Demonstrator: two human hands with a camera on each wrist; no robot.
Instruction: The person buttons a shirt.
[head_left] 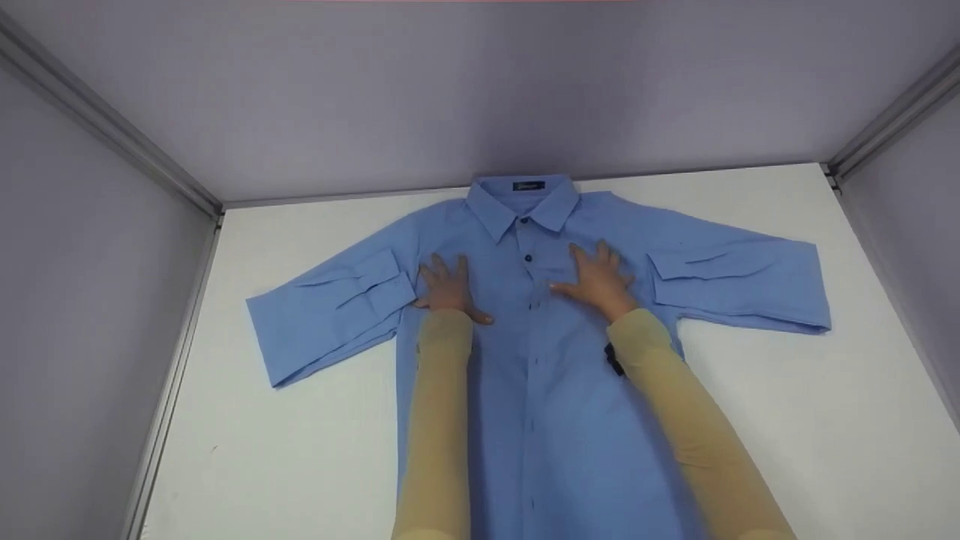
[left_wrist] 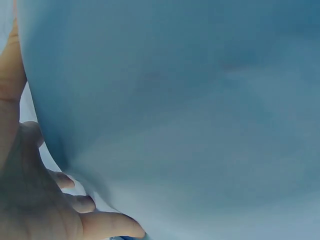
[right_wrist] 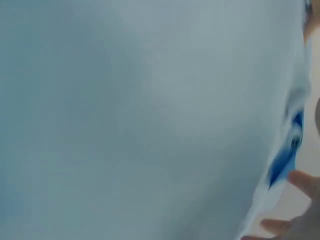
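Observation:
A blue collared shirt lies front up, with its collar at the far edge of the table. Both sleeves are folded back, so each cuff points inward toward the chest. My left hand rests on the left chest, fingers spread, close to that cuff. Across the button placket, my right hand lies on the right chest with its fingers apart. Blue cloth fills most of both wrist views; the left hand and the right hand show only at the edges.
The shirt lies on a white table. Grey panels stand around it: a back wall, a left wall and a right wall. The shirt's lower hem runs out of the head view at the bottom.

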